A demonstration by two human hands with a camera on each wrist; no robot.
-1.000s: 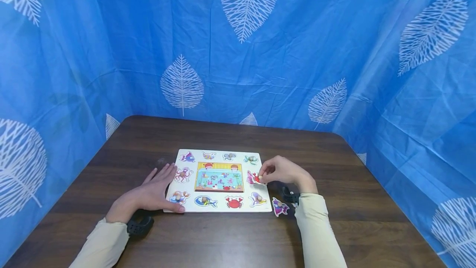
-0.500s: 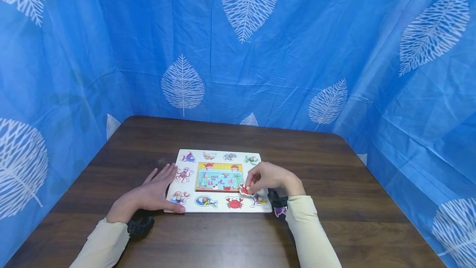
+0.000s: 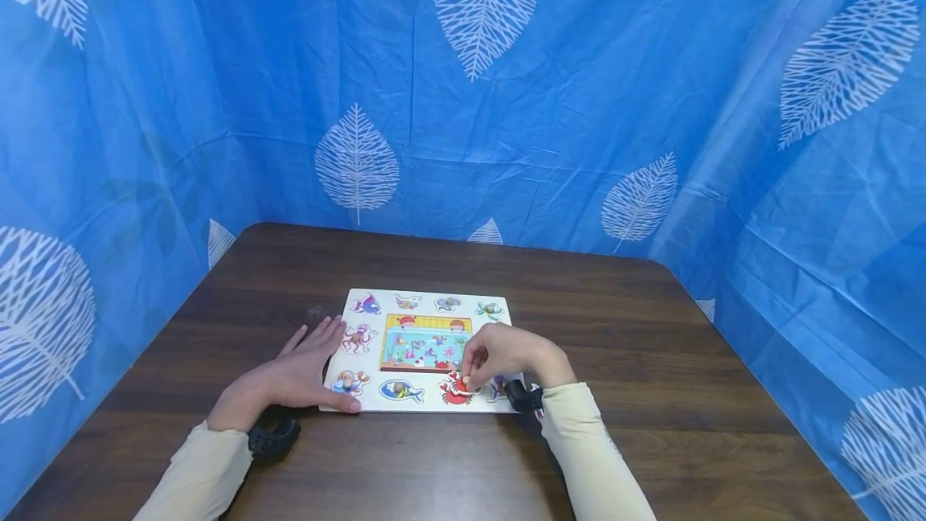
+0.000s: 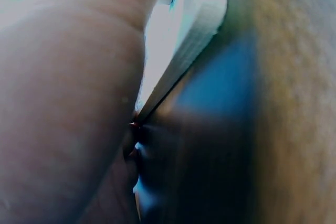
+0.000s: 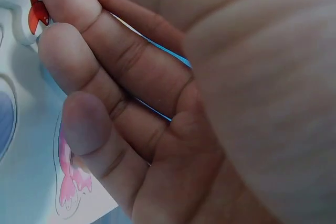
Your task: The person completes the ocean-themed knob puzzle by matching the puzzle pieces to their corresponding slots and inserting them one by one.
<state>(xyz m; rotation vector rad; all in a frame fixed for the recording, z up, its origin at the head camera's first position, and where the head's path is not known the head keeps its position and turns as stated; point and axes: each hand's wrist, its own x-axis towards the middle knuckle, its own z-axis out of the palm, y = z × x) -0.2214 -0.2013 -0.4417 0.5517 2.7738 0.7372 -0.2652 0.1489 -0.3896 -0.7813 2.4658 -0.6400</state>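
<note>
A pale wooden knob puzzle board with sea animals lies on the table. My left hand rests at its left edge, fingers spread and thumb along the near left corner. My right hand pinches the knob of a red crab puzzle piece, slightly tilted over the crab picture in the board's near row. That picture is partly covered by the piece. The right wrist view shows a red claw of the crab piece beyond the fingertips. In the left wrist view, the hand hides most of the board.
Knobbed pieces such as the fish, octopus and turtle sit in the board. A loose piece lies mostly hidden behind the right wristband. Blue curtains surround the dark wooden table.
My right hand has carried the crab piece leftward and nearer, from the board's right edge to over the crab picture. The left hand stays in place.
</note>
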